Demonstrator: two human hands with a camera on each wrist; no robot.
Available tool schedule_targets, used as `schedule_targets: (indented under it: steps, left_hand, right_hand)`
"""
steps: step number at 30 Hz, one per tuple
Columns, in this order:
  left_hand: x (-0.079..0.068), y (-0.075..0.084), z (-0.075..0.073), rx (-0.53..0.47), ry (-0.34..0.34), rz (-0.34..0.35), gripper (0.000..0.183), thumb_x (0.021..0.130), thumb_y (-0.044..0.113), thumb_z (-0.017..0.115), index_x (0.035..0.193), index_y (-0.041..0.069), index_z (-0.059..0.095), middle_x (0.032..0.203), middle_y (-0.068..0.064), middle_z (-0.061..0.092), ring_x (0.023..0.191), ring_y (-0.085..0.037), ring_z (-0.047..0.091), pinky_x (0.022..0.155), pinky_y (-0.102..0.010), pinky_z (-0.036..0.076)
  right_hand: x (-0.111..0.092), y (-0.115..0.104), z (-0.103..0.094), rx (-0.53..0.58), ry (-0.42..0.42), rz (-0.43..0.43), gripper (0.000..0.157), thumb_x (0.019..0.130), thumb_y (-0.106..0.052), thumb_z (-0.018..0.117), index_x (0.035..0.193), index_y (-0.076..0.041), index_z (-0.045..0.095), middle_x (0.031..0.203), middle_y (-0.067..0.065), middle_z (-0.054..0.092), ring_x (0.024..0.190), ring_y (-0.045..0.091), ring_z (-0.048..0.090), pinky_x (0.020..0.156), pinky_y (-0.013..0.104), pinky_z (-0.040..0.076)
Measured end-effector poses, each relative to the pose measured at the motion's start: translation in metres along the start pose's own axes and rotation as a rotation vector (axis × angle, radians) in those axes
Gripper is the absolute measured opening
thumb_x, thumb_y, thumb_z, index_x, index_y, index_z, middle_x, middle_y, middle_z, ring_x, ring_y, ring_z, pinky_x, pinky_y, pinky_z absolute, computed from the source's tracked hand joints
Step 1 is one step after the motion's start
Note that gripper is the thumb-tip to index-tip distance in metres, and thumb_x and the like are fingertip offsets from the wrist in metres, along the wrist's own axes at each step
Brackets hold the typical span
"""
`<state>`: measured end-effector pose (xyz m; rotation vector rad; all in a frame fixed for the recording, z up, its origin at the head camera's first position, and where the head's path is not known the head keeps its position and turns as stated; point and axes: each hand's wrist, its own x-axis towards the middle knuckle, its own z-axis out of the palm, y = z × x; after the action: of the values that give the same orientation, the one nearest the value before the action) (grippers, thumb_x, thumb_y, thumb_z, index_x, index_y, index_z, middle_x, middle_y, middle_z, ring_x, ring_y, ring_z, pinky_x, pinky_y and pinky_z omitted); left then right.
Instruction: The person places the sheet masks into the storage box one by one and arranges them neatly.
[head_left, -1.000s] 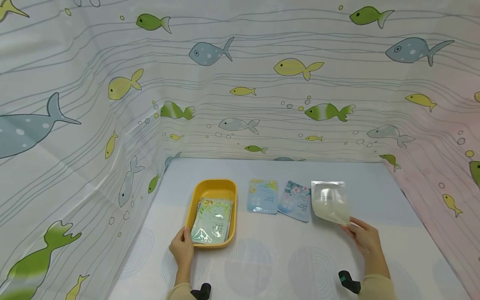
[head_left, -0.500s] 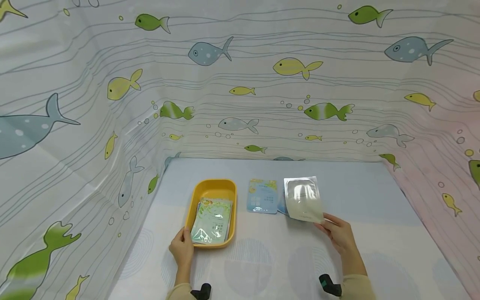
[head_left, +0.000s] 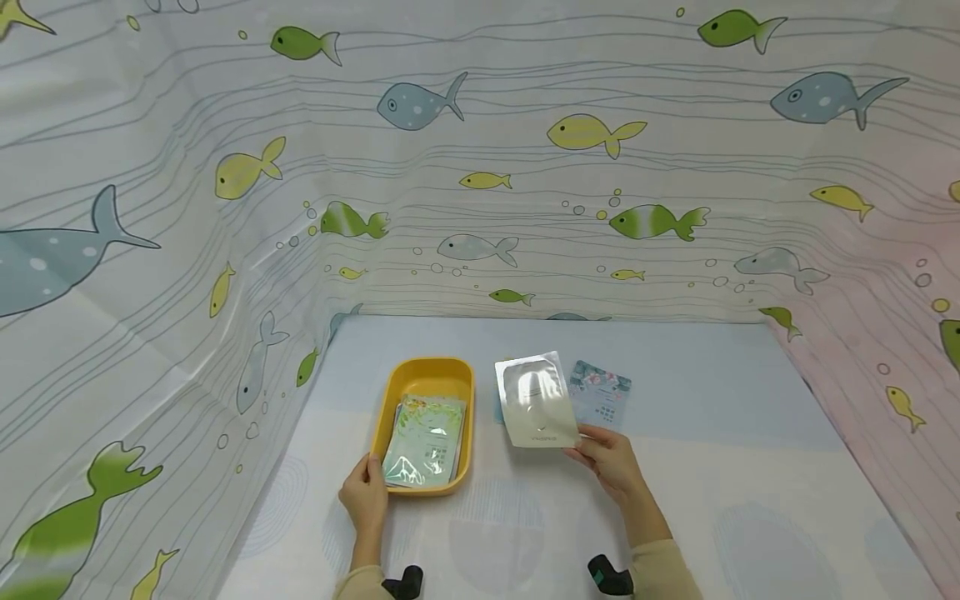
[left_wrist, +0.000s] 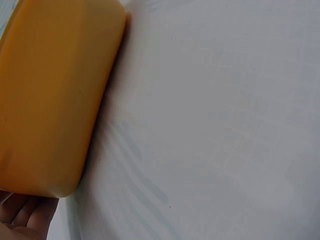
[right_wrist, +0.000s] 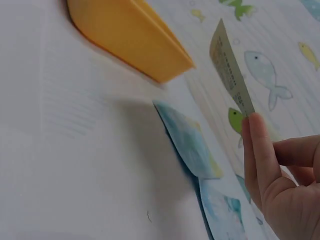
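Observation:
My left hand (head_left: 365, 497) holds the near left corner of a yellow plastic tray (head_left: 435, 377), thumb at the rim. Its curled fingers (left_wrist: 37, 216) show at the tray's wall in the left wrist view. Inside the tray lie flat green floral sachets (head_left: 423, 442), one on top of others. My right hand (head_left: 611, 462) pinches a silver foil sachet (head_left: 536, 400) by its near right corner. That sachet is raised above the table and nearly covers a blue and yellow sachet (right_wrist: 187, 140). A blue flowered sachet (head_left: 602, 393) lies to the right, partly behind it.
The white table (head_left: 735, 400) carries a pale circle pattern. Fish-printed sheeting (head_left: 525, 208) closes in the back and both sides. Each wrist wears a black camera mount, the right one (head_left: 609, 575) near the table's front.
My right hand has carried the silver sachet leftward, from right of the blue flowered sachet to over the blue and yellow one. My left hand and the tray have stayed put.

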<state>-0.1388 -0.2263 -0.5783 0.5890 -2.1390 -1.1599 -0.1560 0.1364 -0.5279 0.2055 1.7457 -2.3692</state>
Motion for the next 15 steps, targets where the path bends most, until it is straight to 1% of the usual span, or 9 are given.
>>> schedule_targets:
  steps: [5,9,12,13,15]
  left_hand:
    - [0.0,0.001,0.0,-0.007,0.002,0.002,0.021,0.09,0.004,0.054,0.097,-0.009,0.069,0.093,-0.022,0.069,0.087,-0.035,0.065,0.066,-0.013,0.04]
    - [0.0,0.001,0.001,-0.014,0.004,0.011,0.02,0.089,0.003,0.055,0.097,-0.009,0.069,0.092,-0.023,0.069,0.086,-0.035,0.065,0.065,-0.01,0.039]
    - [0.0,0.001,0.001,-0.012,0.005,0.007,0.021,0.089,0.003,0.055,0.098,-0.009,0.069,0.093,-0.023,0.069,0.088,-0.036,0.065,0.068,-0.019,0.045]
    - [0.0,0.001,0.001,-0.011,0.008,0.006,0.021,0.089,0.003,0.055,0.098,-0.009,0.069,0.094,-0.024,0.069,0.088,-0.036,0.065,0.069,-0.024,0.048]
    - [0.0,0.001,0.001,-0.008,0.013,0.004,0.022,0.089,0.003,0.054,0.098,-0.01,0.069,0.094,-0.024,0.068,0.088,-0.037,0.065,0.071,-0.035,0.05]
  right_hand:
    - [0.004,0.005,0.018,-0.014,-0.114,-0.034,0.041,0.089,0.012,0.047,0.127,0.024,0.038,0.112,0.031,0.059,0.09,0.02,0.067,0.082,0.028,0.05]
    - [0.006,0.008,0.032,-0.018,-0.153,-0.044,0.04,0.088,0.011,0.049,0.126,0.024,0.039,0.11,0.032,0.06,0.088,0.019,0.068,0.081,0.027,0.051]
    - [0.008,0.01,0.044,-0.017,-0.164,-0.037,0.04,0.087,0.013,0.049,0.124,0.024,0.041,0.107,0.031,0.061,0.086,0.019,0.068,0.079,0.027,0.052]
    - [0.009,0.011,0.049,-0.016,-0.169,-0.035,0.04,0.086,0.014,0.049,0.124,0.024,0.042,0.107,0.032,0.061,0.086,0.019,0.068,0.079,0.028,0.052]
    - [0.011,0.013,0.058,-0.012,-0.178,-0.031,0.039,0.085,0.015,0.048,0.124,0.023,0.043,0.107,0.033,0.061,0.086,0.019,0.068,0.079,0.028,0.052]
